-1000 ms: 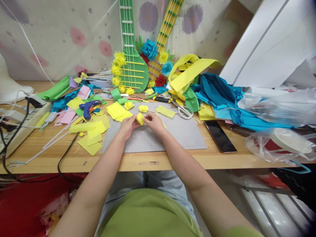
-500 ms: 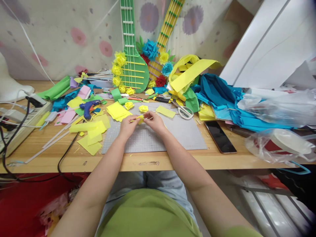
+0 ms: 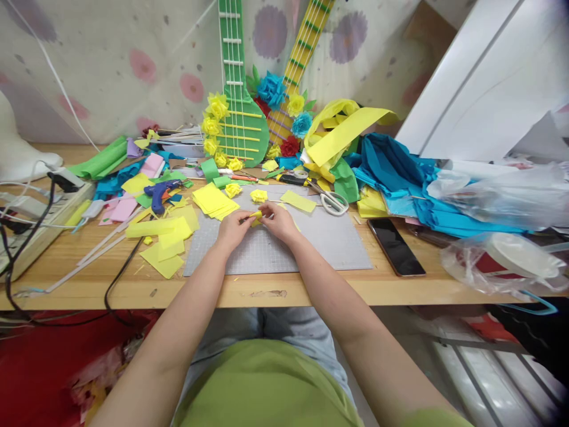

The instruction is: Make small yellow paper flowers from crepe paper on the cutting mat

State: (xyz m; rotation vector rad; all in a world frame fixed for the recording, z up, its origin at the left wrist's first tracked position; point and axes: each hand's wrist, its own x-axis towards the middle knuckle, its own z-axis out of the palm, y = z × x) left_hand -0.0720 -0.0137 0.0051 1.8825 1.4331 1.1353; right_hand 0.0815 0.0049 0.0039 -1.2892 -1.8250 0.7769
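Narrow, pinching grip at the fingertips of the left hand [image 3: 234,229] and the right hand [image 3: 277,220] holds a small yellow paper piece [image 3: 256,214] between them, above the far-middle part of a grey gridded cutting mat [image 3: 329,249]. The piece is bright yellow, and it shows only as a short narrow strip with a little more yellow below it; the fingers cover the rest, so its full shape cannot be told. Just beyond the hands sit two crumpled yellow flowers, one [image 3: 258,196] on the mat and the other [image 3: 233,190] to its left. A fanned stack of yellow sheets [image 3: 214,201] overlaps the mat's far left corner, near the left hand, and a single yellow rectangle [image 3: 299,201] lies past the right hand. White-handled scissors [image 3: 334,203] rest by the far right corner, with a dark-screened phone [image 3: 396,248] to the right on the wooden worktop [image 3: 178,293]. Leftward, a blue glue gun [image 3: 157,197] lies among loose paper scraps. Behind it all, a green stringed instrument [image 3: 251,133] with yellow flowers leans beside a yellow one [image 3: 303,53], and heaped blue paper [image 3: 386,163] crowds the back right.
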